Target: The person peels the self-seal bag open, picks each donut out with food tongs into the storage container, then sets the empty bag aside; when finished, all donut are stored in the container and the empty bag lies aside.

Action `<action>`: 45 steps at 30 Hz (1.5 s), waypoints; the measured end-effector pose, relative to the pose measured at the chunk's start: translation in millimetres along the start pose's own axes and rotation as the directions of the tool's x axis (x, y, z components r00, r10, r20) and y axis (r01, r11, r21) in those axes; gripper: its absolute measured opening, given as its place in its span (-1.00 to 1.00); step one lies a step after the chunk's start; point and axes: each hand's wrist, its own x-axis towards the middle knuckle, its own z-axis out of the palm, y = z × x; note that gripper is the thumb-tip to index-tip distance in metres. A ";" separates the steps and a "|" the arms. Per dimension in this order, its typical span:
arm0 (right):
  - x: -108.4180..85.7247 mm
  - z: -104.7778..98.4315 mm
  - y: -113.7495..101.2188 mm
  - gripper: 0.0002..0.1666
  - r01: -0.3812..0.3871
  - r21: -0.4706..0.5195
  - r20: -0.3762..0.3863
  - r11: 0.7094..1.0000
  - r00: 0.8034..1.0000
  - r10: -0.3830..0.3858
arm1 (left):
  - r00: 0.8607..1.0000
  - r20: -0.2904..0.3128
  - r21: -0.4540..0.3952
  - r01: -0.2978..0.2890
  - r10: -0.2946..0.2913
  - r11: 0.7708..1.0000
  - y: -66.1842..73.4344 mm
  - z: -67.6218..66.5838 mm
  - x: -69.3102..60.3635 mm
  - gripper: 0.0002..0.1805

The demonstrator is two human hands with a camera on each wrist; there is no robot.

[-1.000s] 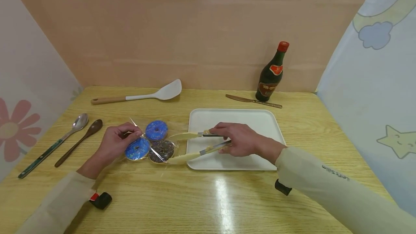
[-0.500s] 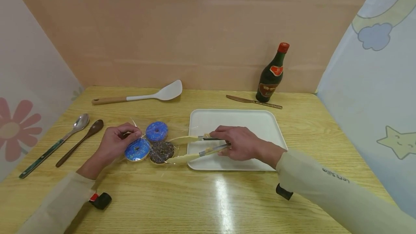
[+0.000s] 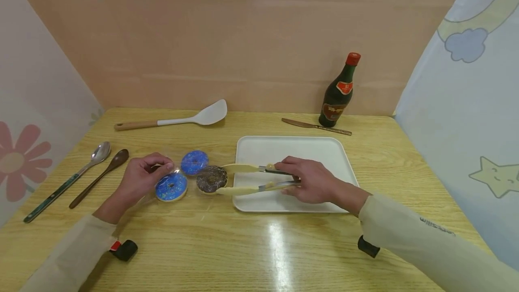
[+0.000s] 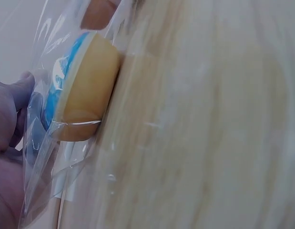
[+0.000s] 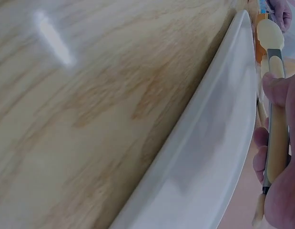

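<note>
In the head view my left hand (image 3: 138,179) pinches the edge of a clear plastic bag (image 4: 37,167). Beneath it lies a bright blue sprinkled donut (image 3: 171,187), and behind that a purple-blue donut (image 3: 194,162); the left wrist view has the bright blue one inside the film. My right hand (image 3: 312,180) grips a pair of tongs (image 3: 241,190) with cream tips. Those tips stand on either side of a dark chocolate donut (image 3: 212,179). Whether the dark donut is still under the film is hard to tell. The tongs reach over a white tray (image 3: 263,146).
A white spatula (image 3: 174,121) with a wooden handle lies at the back left. A metal spoon (image 3: 97,153) and a brown wooden spoon (image 3: 117,159) lie on the left. At the back right stand a dark bottle (image 3: 336,93) and, before it, a bronze knife (image 3: 316,126).
The tongs and my right hand have moved to the right, and the chocolate donut has come along, away from the two blue donuts. My left hand has barely shifted.
</note>
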 end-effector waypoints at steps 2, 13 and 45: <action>-6.0 -0.6 3.2 -0.40 -0.010 0.005 -0.018 1.000 1.000 0.010 | 1.000 -0.003 0.009 0.003 -0.003 1.000 -8.8 -1.5 0.0 -0.93; -34.1 -4.5 23.1 -0.41 -0.047 0.047 -0.110 0.998 0.993 0.052 | 1.000 0.004 0.002 -0.028 0.028 1.000 -33.7 -7.5 -2.1 -0.92; -68.0 -13.6 64.9 -0.38 -0.156 -0.019 -0.162 0.988 0.975 0.151 | 1.000 -0.009 0.031 0.005 -0.005 0.999 -30.0 -7.9 -3.7 -0.89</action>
